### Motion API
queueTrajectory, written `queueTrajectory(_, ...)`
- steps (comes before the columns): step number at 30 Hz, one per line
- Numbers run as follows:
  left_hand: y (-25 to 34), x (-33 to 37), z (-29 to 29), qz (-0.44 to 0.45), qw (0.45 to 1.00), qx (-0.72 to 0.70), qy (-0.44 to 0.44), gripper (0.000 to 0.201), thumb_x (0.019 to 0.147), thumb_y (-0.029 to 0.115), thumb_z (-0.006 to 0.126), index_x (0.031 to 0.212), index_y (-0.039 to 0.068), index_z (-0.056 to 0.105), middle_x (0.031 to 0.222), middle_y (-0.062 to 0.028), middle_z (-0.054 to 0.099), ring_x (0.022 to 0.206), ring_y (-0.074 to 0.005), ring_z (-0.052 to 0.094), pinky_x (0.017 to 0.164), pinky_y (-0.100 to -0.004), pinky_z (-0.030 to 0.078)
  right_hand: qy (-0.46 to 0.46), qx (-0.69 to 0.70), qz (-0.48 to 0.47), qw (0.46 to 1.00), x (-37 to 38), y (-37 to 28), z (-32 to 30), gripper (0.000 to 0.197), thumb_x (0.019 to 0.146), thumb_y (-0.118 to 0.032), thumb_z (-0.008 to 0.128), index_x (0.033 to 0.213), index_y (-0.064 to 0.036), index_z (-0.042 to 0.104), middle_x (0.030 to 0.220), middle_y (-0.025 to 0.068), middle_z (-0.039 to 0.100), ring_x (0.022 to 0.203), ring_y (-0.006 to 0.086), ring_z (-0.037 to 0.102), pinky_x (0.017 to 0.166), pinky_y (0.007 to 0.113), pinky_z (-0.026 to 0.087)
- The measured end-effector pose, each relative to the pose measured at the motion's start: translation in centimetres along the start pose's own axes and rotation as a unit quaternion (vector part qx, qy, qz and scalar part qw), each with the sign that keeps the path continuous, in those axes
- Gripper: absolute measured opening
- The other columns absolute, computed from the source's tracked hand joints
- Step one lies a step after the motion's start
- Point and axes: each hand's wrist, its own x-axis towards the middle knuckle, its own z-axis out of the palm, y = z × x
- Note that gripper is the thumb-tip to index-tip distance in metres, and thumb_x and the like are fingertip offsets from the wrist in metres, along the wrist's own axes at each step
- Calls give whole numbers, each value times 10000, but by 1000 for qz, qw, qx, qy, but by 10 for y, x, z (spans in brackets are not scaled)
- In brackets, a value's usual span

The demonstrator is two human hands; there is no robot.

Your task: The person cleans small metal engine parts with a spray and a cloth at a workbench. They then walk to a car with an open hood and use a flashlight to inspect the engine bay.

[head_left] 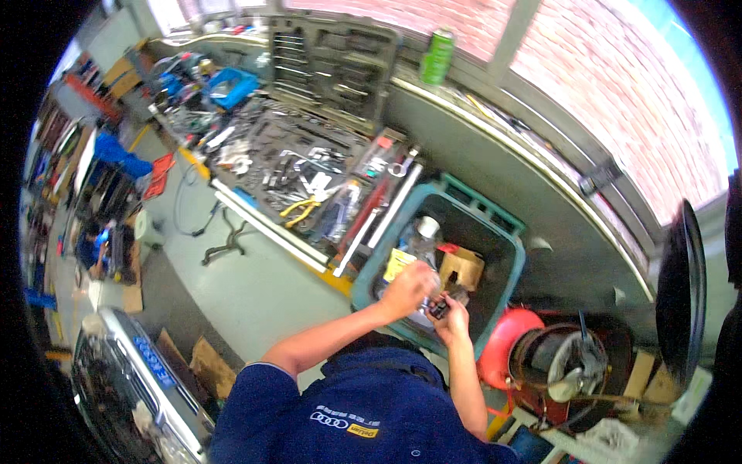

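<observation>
1. Small dark part (pixel 438 308), with a touch of red on it: pinched at the fingertips of the right hand (pixel 452 319), right over the teal crate (pixel 510 267). Too small to name with certainty.
2. Right hand: closed round the part, fingers curled tight. Left hand (pixel 407 288): curled over from the other side and touching the same spot; whether gripping the part itself or only steadying it, cannot tell, fingers hidden from above.
3. Best kept low and over the crate opening, so that a slip drops the part inside and not onto the floor (pixel 255 286).
4. Better to let one hand hold firm while the other does the fine work; likely a fiddly piece, so small, slow finger moves rather than wrist force.
5. Just beyond the hands, inside the crate: a clear plastic bottle with a pale cap (pixel 422 236), a yellow packet (pixel 396 263) and a small brown cardboard box (pixel 462 267). Worth keeping knuckles clear of the bottle, which looks easy to tip.
6. Further beyond the left hand: a spread of hand tools on the floor (pixel 301 170), yellow-handled pliers (pixel 303 207) among them, and an open tool case (pixel 332 66) behind.
7. Off beside the right hand: a red drum (pixel 506 344) with a hose and fittings on top, near enough for an elbow to catch.
</observation>
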Motion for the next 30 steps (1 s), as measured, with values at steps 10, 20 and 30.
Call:
queueTrajectory(10, 6, 23, 38, -142, 968, -198, -57, 508, 970, 223, 737, 1397, -4, 582, 1286, -122, 638, 1204, -210, 610, 1040, -354, 490, -61, -223, -145, 962, -14, -9, 39, 411, 946, 37, 565, 1355, -5, 559, 1226, 74, 668, 1093, 197, 656, 919, 369, 545)
queueTrajectory(20, -44, 40, 49, -409, 793, -394, -219, 322, 991, 334, 746, 1078, 24, 731, 998, -41, 750, 887, -115, 660, 814, -308, 535, -30, -102, -43, 993, -31, -28, 91, 417, 928, -35, 670, 1329, 33, 581, 1272, 135, 659, 1148, 265, 649, 989, 413, 540)
queueTrajectory(30, -30, 49, 61, -545, 575, -608, 46, 416, 1092, 413, 541, 1234, 36, 644, 1142, -105, 736, 1011, -259, 735, 884, -449, 604, 117, -426, -389, 809, -56, -17, 66, 636, 998, -105, 669, 1557, -14, 380, 1525, 177, 487, 1410, 282, 496, 1154, 444, 441)
